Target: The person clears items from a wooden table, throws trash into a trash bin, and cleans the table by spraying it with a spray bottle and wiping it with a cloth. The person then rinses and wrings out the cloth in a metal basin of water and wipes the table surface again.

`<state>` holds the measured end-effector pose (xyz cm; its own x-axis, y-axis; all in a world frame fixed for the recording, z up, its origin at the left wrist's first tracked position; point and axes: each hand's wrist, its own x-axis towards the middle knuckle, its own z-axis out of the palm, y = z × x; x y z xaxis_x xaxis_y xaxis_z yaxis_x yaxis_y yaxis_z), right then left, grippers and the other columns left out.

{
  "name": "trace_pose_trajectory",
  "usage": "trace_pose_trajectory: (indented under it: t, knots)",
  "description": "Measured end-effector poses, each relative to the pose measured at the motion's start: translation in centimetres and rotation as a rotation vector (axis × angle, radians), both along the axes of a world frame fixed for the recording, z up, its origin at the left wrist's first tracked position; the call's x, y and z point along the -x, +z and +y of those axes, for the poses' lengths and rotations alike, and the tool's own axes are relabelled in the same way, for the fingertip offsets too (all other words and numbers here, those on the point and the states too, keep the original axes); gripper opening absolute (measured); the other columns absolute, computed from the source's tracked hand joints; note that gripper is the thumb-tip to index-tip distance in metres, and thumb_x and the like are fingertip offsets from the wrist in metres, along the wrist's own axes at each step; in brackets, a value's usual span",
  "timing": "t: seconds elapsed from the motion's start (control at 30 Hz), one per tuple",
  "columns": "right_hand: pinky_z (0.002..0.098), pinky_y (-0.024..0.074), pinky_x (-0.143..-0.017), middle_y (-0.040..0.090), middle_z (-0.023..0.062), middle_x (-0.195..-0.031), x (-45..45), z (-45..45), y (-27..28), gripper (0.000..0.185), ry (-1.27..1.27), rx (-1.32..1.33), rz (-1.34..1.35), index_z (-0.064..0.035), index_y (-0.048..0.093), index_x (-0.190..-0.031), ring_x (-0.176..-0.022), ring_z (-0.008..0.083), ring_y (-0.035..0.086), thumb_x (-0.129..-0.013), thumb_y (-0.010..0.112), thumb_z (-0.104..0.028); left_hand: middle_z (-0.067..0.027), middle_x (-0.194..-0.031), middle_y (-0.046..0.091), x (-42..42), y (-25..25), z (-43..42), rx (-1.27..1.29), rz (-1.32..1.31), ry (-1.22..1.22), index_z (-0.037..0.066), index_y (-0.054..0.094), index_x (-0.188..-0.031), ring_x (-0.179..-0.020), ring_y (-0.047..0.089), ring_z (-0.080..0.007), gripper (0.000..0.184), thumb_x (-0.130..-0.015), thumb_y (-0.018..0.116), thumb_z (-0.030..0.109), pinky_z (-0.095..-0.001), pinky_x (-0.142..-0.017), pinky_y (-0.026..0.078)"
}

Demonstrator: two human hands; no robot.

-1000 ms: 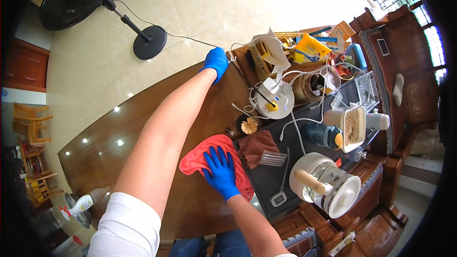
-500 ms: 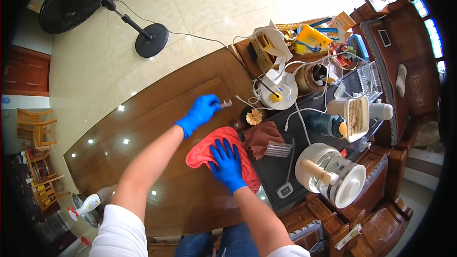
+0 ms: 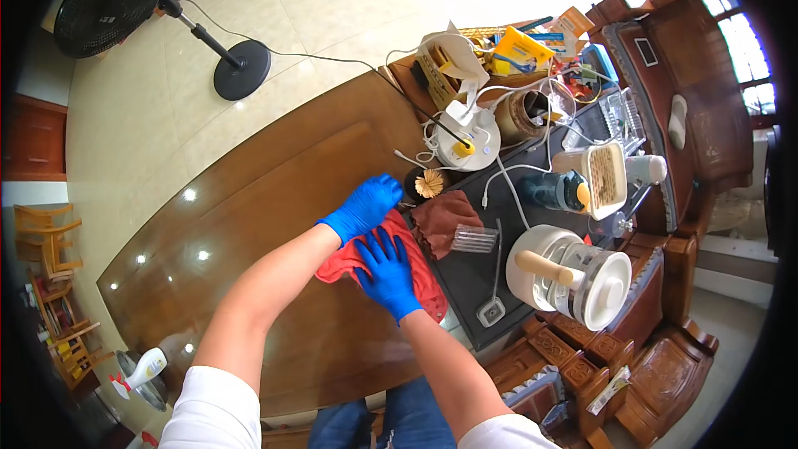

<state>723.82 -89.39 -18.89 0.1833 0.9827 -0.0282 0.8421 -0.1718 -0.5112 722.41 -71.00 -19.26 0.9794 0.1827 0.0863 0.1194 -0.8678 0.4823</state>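
My right hand (image 3: 387,274), in a blue glove, lies flat with fingers spread on a red cloth (image 3: 427,289) on the wooden table (image 3: 274,199). Just beyond it, my left hand (image 3: 371,204), also gloved in blue, is closed near the cloth's far edge. Whatever the left fingers hold is mostly hidden now. Close to that hand stands a dark round holder of toothpicks (image 3: 429,184). A brown cloth (image 3: 445,221) and a clear ribbed plastic piece (image 3: 475,239) lie to the right, on the dark tray.
A glass kettle (image 3: 573,278) stands on the dark tray (image 3: 465,303) at right. Behind are a white round device (image 3: 470,137) with cables, a dark bottle (image 3: 555,190) and a cluttered box (image 3: 453,66). A spray bottle (image 3: 143,368) sits at lower left; a fan (image 3: 112,4) stands beyond the table.
My left hand has come down toward the red cloth and my right hand; the small grey pronged piece it held has gone from clear view. My right hand stays on the cloth. The view has shifted slightly.
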Motion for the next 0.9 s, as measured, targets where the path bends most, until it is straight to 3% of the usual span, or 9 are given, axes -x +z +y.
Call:
trace_pose_trajectory:
  t: [0.17, 0.27, 0.33, 0.37, 0.43, 0.47, 0.57, 0.77, 0.9]
  knots:
    - [0.0483, 0.0240, -0.107, 0.041, 0.0072, -0.141, 0.0, 0.0, -0.3, 0.053, 0.012, 0.010, 0.001, -0.0161, 0.050, -0.129, -0.133, 0.0286, 0.032, -0.081, 0.060, -0.037, -0.0156, -0.086, 0.055, 0.2, -0.6, -0.9, -0.102, -0.059, 0.064, 0.002, 0.055, -0.080, -0.085, 0.053, -0.0327, 0.010, -0.070, 0.053, 0.004, -0.0395, -0.074, 0.047]
    - [0.0485, 0.0237, -0.107, 0.040, 0.0072, -0.142, 0.0, 0.0, -0.3, 0.053, 0.005, -0.009, 0.002, -0.0159, 0.050, -0.129, -0.133, 0.0288, 0.033, -0.081, 0.059, -0.037, -0.0132, -0.082, 0.054, 0.2, -0.8, -0.9, 0.092, -0.162, 0.282, 0.002, 0.055, -0.084, -0.083, 0.054, -0.0274, 0.009, -0.075, 0.057, 0.004, -0.0359, -0.074, 0.048]
    - [0.0487, 0.0232, -0.107, 0.039, 0.0073, -0.142, 0.0, -0.1, -0.4, 0.053, 0.011, -0.003, -0.010, -0.0159, 0.050, -0.129, -0.133, 0.0291, 0.033, -0.081, 0.059, -0.037, -0.0083, -0.081, 0.052, 0.3, -0.6, -0.3, 1.032, -0.054, 0.662, 0.004, 0.055, -0.092, -0.081, 0.051, -0.0196, 0.009, -0.085, 0.057, 0.008, -0.0316, -0.073, 0.047]
    - [0.0489, 0.0226, -0.107, 0.039, 0.0075, -0.143, 0.0, -0.1, -0.5, 0.053, 0.016, 0.003, -0.025, -0.0159, 0.050, -0.129, -0.133, 0.0294, 0.032, -0.081, 0.059, -0.037, -0.0083, -0.081, 0.052, 1.0, 0.0, -0.2, 1.029, -0.050, 0.669, 0.004, 0.055, -0.092, -0.081, 0.051, -0.0196, 0.009, -0.085, 0.057, 0.008, -0.0316, -0.073, 0.047]
    - [0.0495, 0.0217, -0.108, 0.038, 0.0078, -0.143, 0.0, -0.1, -0.6, 0.054, 0.016, -0.002, -0.004, -0.0155, 0.050, -0.129, -0.133, 0.0298, 0.032, -0.081, 0.059, -0.038, -0.0036, -0.081, 0.048, 3.0, 2.4, 0.2, 2.435, -0.445, 0.438, 0.005, 0.053, -0.099, -0.077, 0.047, -0.0139, 0.012, -0.093, 0.054, 0.014, -0.0276, -0.072, 0.045]
    - [0.0501, 0.0207, -0.109, 0.038, 0.0082, -0.143, 0.0, -0.1, -0.6, 0.054, 0.013, -0.003, 0.011, -0.0151, 0.050, -0.129, -0.133, 0.0302, 0.032, -0.081, 0.059, -0.038, -0.0016, -0.080, 0.045, 3.6, 3.9, -0.2, 2.775, -0.555, 0.213, 0.006, 0.050, -0.099, -0.072, 0.044, -0.0118, 0.008, -0.094, 0.052, 0.012, -0.0257, -0.069, 0.043]
    - [0.0511, 0.0192, -0.109, 0.038, 0.0091, -0.143, 0.0, -0.2, -1.0, 0.055, 0.030, -0.011, 0.004, -0.0140, 0.050, -0.130, -0.133, 0.0308, 0.032, -0.081, 0.059, -0.038, 0.0009, -0.073, 0.039, 5.4, 7.1, -2.1, 2.894, -0.709, -0.097, 0.009, 0.044, -0.084, -0.067, 0.039, -0.0087, 0.011, -0.093, 0.051, 0.008, -0.0238, -0.062, 0.037]
    - [0.0518, 0.0184, -0.110, 0.038, 0.0107, -0.142, 0.1, 0.0, -0.6, 0.057, 0.042, -0.012, -0.010, -0.0130, 0.050, -0.130, -0.134, 0.0310, 0.031, -0.079, 0.061, -0.036, 0.0002, -0.071, 0.040, 7.5, 9.9, -5.2, 2.997, -1.090, -0.125, 0.010, 0.043, -0.080, -0.066, 0.041, -0.0104, 0.014, -0.093, 0.047, 0.008, -0.0245, -0.061, 0.038]
    - [0.0516, 0.0187, -0.109, 0.037, 0.0110, -0.143, 0.3, 0.0, -0.6, 0.057, 0.039, -0.039, -0.042, -0.0132, 0.049, -0.130, -0.134, 0.0313, 0.030, -0.079, 0.062, -0.034, 0.0001, -0.070, 0.039, 9.6, 11.2, -7.1, 3.068, -1.168, -0.167, 0.010, 0.043, -0.079, -0.066, 0.042, -0.0106, 0.015, -0.093, 0.046, 0.009, -0.0253, -0.062, 0.038]
